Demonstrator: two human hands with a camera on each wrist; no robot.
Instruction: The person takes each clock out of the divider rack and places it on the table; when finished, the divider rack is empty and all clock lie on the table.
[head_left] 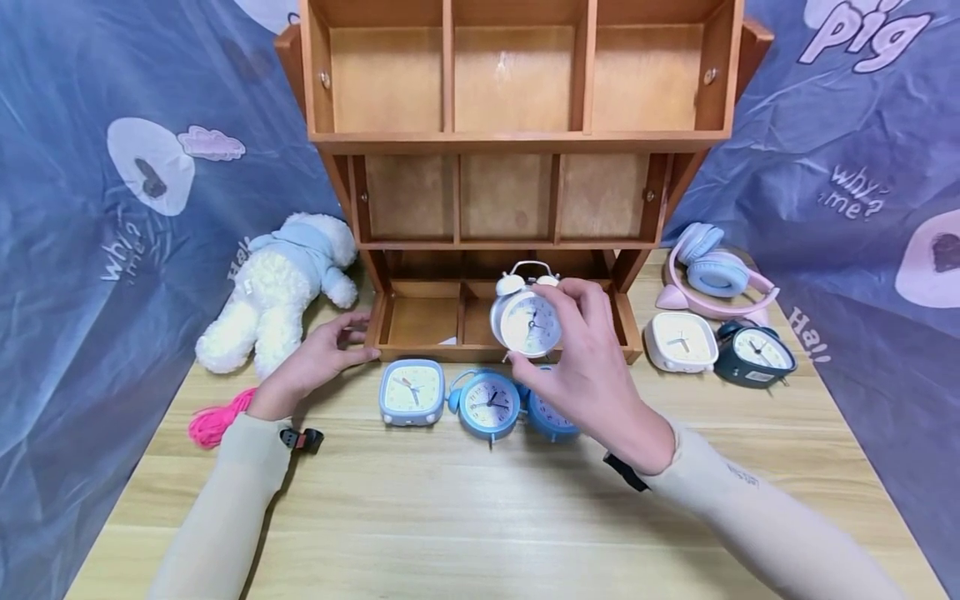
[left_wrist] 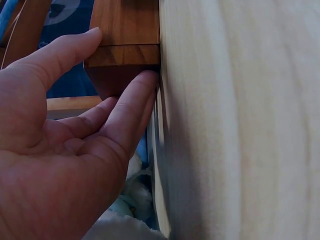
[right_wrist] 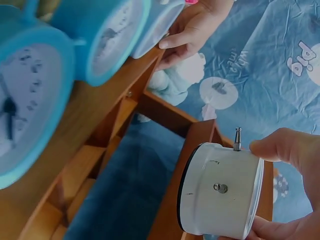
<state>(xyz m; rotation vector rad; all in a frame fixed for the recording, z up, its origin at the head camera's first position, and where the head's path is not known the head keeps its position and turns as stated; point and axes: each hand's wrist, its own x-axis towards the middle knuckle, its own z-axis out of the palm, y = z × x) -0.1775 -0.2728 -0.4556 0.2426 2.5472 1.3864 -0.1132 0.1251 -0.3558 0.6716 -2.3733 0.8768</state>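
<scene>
My right hand pinches a white twin-bell alarm clock between thumb and fingers. It is held in front of the lowest tier of a wooden shelf. In the right wrist view the side of the white clock shows, with its small metal feet. My left hand touches the left front corner of the shelf, its fingers fairly straight. A square blue clock, a round blue alarm clock and another blue alarm clock, partly hidden by my right hand, stand before the shelf.
A white square clock, a dark green alarm clock and pink headphones are right of the shelf. On the left are a white plush toy and a pink yarn bundle. The shelf's upper tiers rise above the hands.
</scene>
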